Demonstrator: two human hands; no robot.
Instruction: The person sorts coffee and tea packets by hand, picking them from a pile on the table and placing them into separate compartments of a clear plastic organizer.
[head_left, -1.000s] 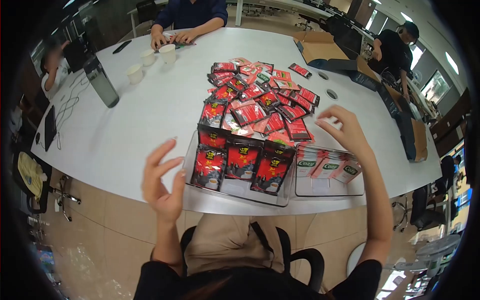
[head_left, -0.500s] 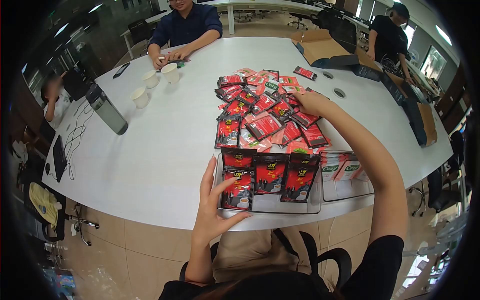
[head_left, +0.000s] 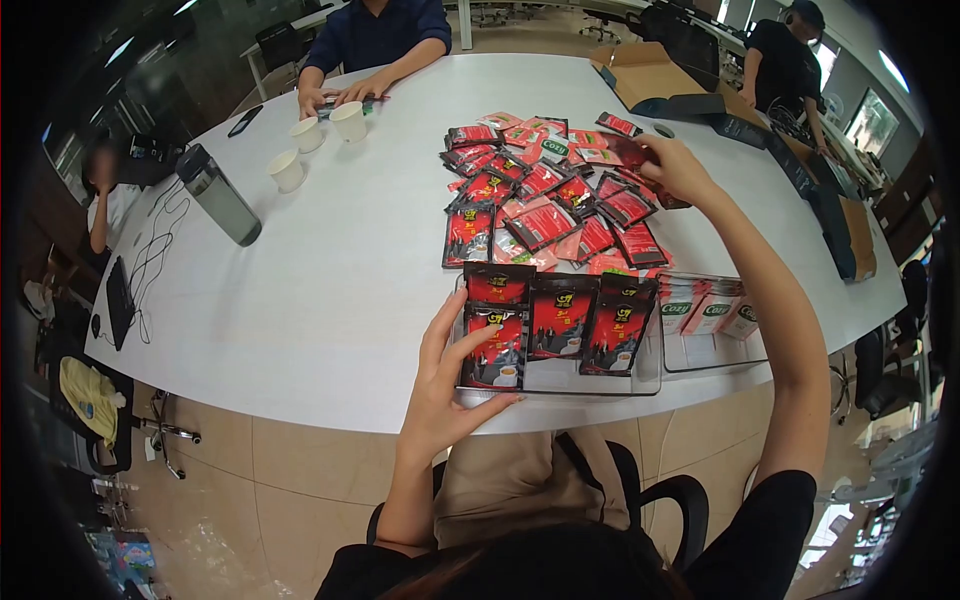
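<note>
A heap of red-and-black G7 coffee sachets [head_left: 542,227] and pink Cozy sachets [head_left: 556,150] covers the middle of the table. At the heap's right edge, my right hand [head_left: 682,172] pinches a red coffee sachet [head_left: 627,152], slightly blurred. My left hand [head_left: 440,385] is spread at the left end of a clear plastic tray [head_left: 645,386], its index finger against an upright coffee sachet [head_left: 494,350] inside. More coffee sachets [head_left: 616,335] stand along the tray. Beside it on the right, a second clear tray [head_left: 715,365] holds upright Cozy sachets [head_left: 713,313].
Paper cups [head_left: 286,171], a grey bottle [head_left: 222,198] and a phone [head_left: 245,121] stand or lie on the left. Opened cardboard boxes [head_left: 650,85] line the right edge. A person [head_left: 375,45] sits opposite, hands on the table; another person [head_left: 785,65] stands at the far right.
My right hand has moved away from me and right, drawing a red sachet off the heap. My left hand stays at the tray. The whole view has shifted slightly.
</note>
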